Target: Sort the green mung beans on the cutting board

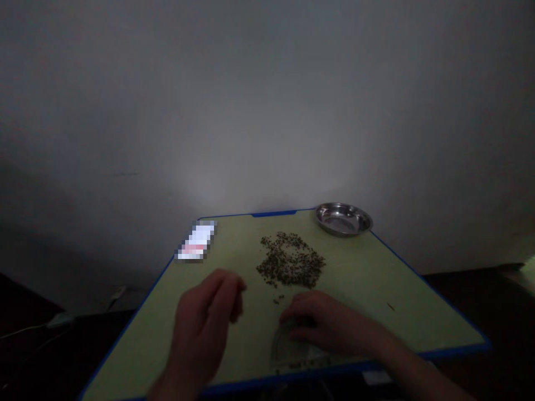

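The right hand (309, 317) of a person at a pale green table (355, 289) arches low near the front edge, its fingers bent over a see-through item (288, 350) whose outline is too faint to name; whether the fingers grip it, I cannot tell from here. The left hand (204, 314) hangs well apart from it on the person's left, fingers curled inward and thumb side up, and whether anything is pinched inside is hidden from view.

Just beyond the right hand, a loose patch of small dark grains (288, 264) lies spread across the middle of the table, thinner toward its far side, with a few strays between patch and hand. More dark specks (298, 366) dot the surface by the front edge.

A shiny metal bowl (343, 220) sits at the far right corner, while a bright rectangular item (195, 242), its face blurred, lies along the left edge. A thin brown sliver (390, 307) rests alone at right. Blue trim (273, 213) borders the table, set before a dim grey wall (267, 111).
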### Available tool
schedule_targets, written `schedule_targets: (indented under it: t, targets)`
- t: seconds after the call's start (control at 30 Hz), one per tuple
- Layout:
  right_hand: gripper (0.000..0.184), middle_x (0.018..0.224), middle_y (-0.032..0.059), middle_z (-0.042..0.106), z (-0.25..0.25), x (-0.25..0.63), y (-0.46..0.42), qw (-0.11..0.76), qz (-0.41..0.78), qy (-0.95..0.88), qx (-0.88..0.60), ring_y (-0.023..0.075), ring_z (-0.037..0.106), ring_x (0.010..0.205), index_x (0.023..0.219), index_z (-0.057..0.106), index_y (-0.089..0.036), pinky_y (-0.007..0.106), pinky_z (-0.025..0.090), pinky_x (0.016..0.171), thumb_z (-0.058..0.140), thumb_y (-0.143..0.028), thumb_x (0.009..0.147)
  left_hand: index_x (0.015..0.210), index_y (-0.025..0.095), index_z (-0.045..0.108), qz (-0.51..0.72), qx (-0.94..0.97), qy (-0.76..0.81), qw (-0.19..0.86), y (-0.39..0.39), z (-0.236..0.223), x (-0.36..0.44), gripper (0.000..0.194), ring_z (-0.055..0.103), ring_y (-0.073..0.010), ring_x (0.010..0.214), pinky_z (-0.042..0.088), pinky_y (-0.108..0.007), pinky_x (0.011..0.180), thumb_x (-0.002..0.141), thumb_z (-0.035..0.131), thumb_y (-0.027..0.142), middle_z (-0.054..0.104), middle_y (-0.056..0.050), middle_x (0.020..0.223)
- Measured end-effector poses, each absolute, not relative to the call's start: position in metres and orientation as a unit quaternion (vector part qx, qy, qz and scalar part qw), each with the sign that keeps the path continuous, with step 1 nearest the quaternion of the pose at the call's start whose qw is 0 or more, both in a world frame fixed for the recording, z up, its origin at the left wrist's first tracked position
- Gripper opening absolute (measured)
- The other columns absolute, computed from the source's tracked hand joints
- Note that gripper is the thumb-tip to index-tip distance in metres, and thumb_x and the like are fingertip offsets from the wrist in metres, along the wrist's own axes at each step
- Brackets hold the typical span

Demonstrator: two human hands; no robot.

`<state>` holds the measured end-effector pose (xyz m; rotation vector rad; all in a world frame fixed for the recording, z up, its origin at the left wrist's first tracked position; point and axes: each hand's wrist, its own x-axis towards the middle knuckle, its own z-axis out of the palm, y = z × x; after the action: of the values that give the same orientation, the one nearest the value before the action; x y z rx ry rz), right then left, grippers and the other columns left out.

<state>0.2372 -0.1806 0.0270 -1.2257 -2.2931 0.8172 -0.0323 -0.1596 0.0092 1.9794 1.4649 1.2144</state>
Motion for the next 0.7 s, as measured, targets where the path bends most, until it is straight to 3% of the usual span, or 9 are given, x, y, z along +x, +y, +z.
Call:
schedule_targets:
  t: [0.07,0.13,0.23,0.33,0.7]
  targets:
    - [0.026,0.098,0.0038,0.069,0.026,0.237,-0.181,0.211,0.295,-0.823,-0.438,0.0170,0.061,0.092,0.106,0.069,-0.022,0.027,0.044,0.084,0.065,-0.020,0.080,0.074,0.018,0.058,0.375,0.722,0.549,0.193,-0.119,0.044,-0.001,0.036,0.054,-0.0127,0.059,0.041,-0.025,0.056,0.090,0.038,0.042,0.057,0.001,0.061]
    - [0.026,0.098,0.0037,0.069,0.025,0.238,-0.181,0.212,0.299,-0.822,-0.435,0.0163,0.061,0.091,0.106,0.069,-0.022,0.026,0.044,0.083,0.065,-0.019,0.080,0.067,0.018,0.054,0.317,0.737,0.576,0.156,-0.083,0.062,0.019,0.037,0.052,-0.0136,0.056,0.036,-0.026,0.053,0.089,0.036,0.043,0.055,0.001,0.058]
    - [0.025,0.097,0.0035,0.068,0.024,0.238,-0.182,0.209,0.304,-0.823,-0.432,0.0155,0.061,0.088,0.106,0.069,-0.022,0.025,0.045,0.081,0.064,-0.020,0.082,0.069,0.019,0.056,0.227,0.733,0.638,0.059,-0.047,0.059,0.024,0.034,0.055,-0.0169,0.065,0.034,-0.027,0.056,0.087,0.035,0.039,0.062,-0.004,0.069]
    - [0.025,0.099,0.0039,0.068,0.024,0.239,-0.182,0.204,0.302,-0.823,-0.436,0.0162,0.061,0.090,0.107,0.068,-0.022,0.026,0.044,0.082,0.063,-0.020,0.082,0.078,0.019,0.061,0.148,0.726,0.670,0.038,-0.031,0.041,0.017,0.034,0.059,-0.0202,0.072,0.035,-0.028,0.060,0.086,0.033,0.037,0.067,-0.008,0.080]
    - [0.023,0.096,0.0036,0.071,0.023,0.237,-0.187,0.205,0.315,-0.794,-0.478,0.0168,0.062,0.088,0.103,0.070,-0.023,0.027,0.046,0.080,0.065,-0.022,0.080,0.078,0.021,0.061,0.128,0.727,0.673,0.037,-0.026,0.024,0.013,0.035,0.059,-0.0195,0.075,0.030,-0.028,0.056,0.086,0.033,0.040,0.068,-0.006,0.083]
